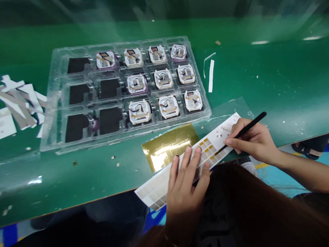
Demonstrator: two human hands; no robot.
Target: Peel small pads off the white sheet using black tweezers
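Observation:
My left hand [185, 183] lies with fingers spread across a white backing sheet of grey stickers [154, 188], pressing it at the table edge. My right hand [253, 140] is closed around slim black tweezers [250, 125]. Their tip touches the sheet at a small amber strip [212, 157] on one grey sticker. More amber strips sit on neighbouring stickers, and small grey bits lie near the sheet's upper end. A shiny gold film sheet [164, 145] lies partly under the white sheet, just beyond my left fingertips.
A clear plastic tray [55, 103] holds several white watch-like housings [140, 111] and some black-lined pockets without housings. Cut paper strips [23, 103] are heaped at the left. A white strip [211, 76] lies right of the tray. Small scraps dot the green table [257, 85].

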